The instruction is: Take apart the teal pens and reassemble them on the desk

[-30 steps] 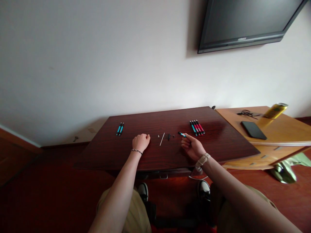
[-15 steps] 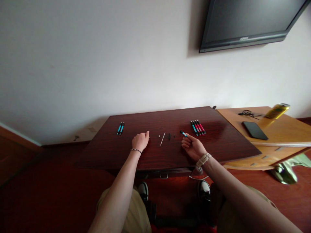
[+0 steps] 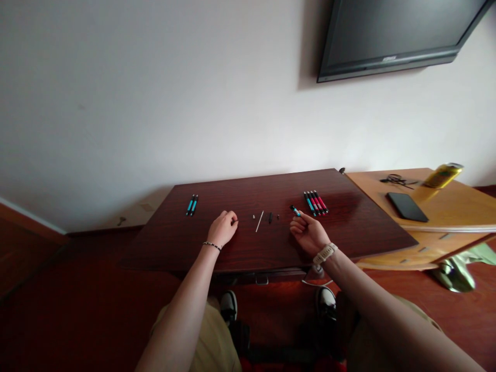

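My right hand (image 3: pixel 308 235) is closed on a blue pen barrel (image 3: pixel 296 211) with a black end, held above the table's right half. The fingers of my left hand (image 3: pixel 223 229) are curled together at the table's middle left; what they pinch, if anything, is too small to make out. Between my hands lie a small pale pen part (image 3: pixel 253 216), a thin white refill (image 3: pixel 259 221), a black pen part (image 3: pixel 270 218) and a tiny dark piece (image 3: pixel 278 217). Two blue pens (image 3: pixel 192 205) lie side by side beyond my left hand.
Several blue and red pens (image 3: pixel 315 203) form a row at the right of the dark wooden table (image 3: pixel 248 253). On the lighter cabinet (image 3: pixel 368 206) beside it are a black phone (image 3: pixel 406 206), a cable (image 3: pixel 397 181) and a yellow can (image 3: pixel 443 176). A television (image 3: pixel 399 36) hangs above.
My left hand has drawn slightly back to the left, its thumb and finger now curled together. My right hand has tilted the blue barrel a little more upright.
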